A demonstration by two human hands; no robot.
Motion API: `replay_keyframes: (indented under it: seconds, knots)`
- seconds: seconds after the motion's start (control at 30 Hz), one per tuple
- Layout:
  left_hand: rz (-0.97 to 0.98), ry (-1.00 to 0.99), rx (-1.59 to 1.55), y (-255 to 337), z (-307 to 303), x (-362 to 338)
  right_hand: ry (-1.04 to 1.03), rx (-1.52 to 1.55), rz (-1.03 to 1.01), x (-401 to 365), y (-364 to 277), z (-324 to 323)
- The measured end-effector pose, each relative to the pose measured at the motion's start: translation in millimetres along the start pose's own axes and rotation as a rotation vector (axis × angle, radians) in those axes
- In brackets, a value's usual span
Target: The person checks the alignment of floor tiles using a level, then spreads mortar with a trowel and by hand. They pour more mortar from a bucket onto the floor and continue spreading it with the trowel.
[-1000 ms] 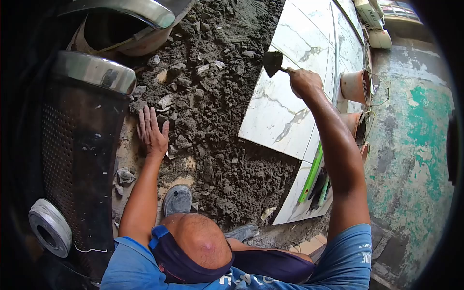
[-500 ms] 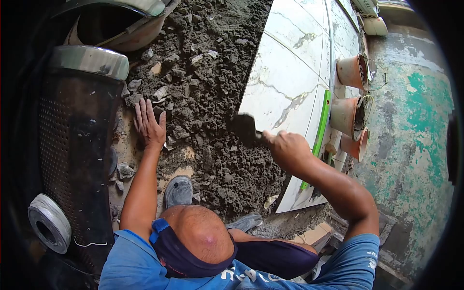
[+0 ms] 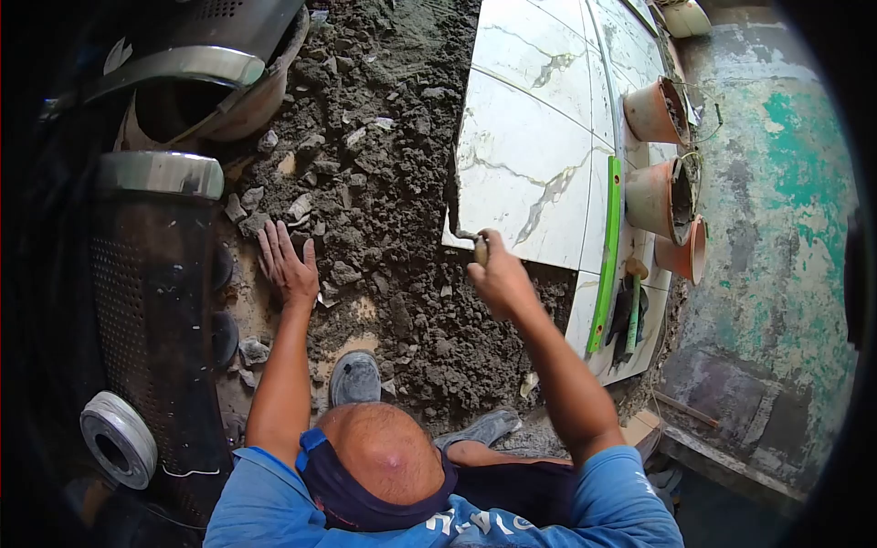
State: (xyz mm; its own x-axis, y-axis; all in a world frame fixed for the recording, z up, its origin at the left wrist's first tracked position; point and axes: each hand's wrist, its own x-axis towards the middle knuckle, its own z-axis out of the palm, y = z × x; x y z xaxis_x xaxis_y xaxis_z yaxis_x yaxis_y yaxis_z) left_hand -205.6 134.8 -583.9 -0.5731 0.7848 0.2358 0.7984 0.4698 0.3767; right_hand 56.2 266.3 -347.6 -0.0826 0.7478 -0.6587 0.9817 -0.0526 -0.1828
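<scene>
Here, the person's right hand (image 3: 502, 279) is closed round the handle of a trowel (image 3: 454, 208), fingers curled in with no clear gap. Just right of the middle of the view, the trowel's thin dark blade shows edge-on, pointing to twelve o'clock along the left side of the white tiles (image 3: 525, 155) — whether it touches them cannot be told. The left hand (image 3: 290, 272), at nine o'clock, is open and holds nothing; it is set palm down near the stones, fingers slightly parted towards eleven o'clock and thumb apart.

Between the hands and up to twelve o'clock spreads lumpy grey mortar (image 3: 393, 196). At three o'clock a green level (image 3: 605, 265) lies on the tiles, with a mallet (image 3: 633, 315) just beyond it on its right. Three buckets (image 3: 656, 201) stand in a row around two o'clock. Past the left hand, at nine o'clock, is a dark panel (image 3: 151, 301) with small holes, and a spool of wire (image 3: 119, 438) sits at eight o'clock. A dusty shoe (image 3: 355, 378) is at seven o'clock, beside the mortar.
</scene>
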Motion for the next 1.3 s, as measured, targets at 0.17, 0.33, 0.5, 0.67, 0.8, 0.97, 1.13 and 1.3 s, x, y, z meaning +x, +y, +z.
replay_keyframes:
  seconds: [0.17, 0.33, 0.5, 0.67, 0.8, 0.97, 1.13, 1.3]
  knots:
    - [0.022, 0.001, -0.014, -1, 2, -1, 0.19, 0.088, 0.029, 42, -23, 83]
    - [0.017, 0.009, -0.02, 1, 1, -1, 0.127, -0.035, -0.061, 21, -20, 65]
    - [0.016, -0.005, -0.021, 2, -2, 1, 0.203, -0.032, -0.059, 48, -30, 43]
    - [0.027, 0.013, -0.012, -2, 1, -5, 0.124, -0.052, -0.261, 27, -56, 90]
    - [0.047, 0.054, -0.046, -9, 5, 4, 0.107, 0.022, -0.199, 15, -54, 65]
    - [0.139, -0.071, -0.091, 9, -12, -6, 0.291, -0.116, -0.205, 41, -57, 97]
    - [-0.04, -0.154, 0.136, -2, -13, 14, 0.124, -0.074, -0.322, 0, -74, 104]
    - [-0.211, -0.037, 0.114, -23, -3, 41, 0.292, -0.112, -0.203, 50, -70, 94]
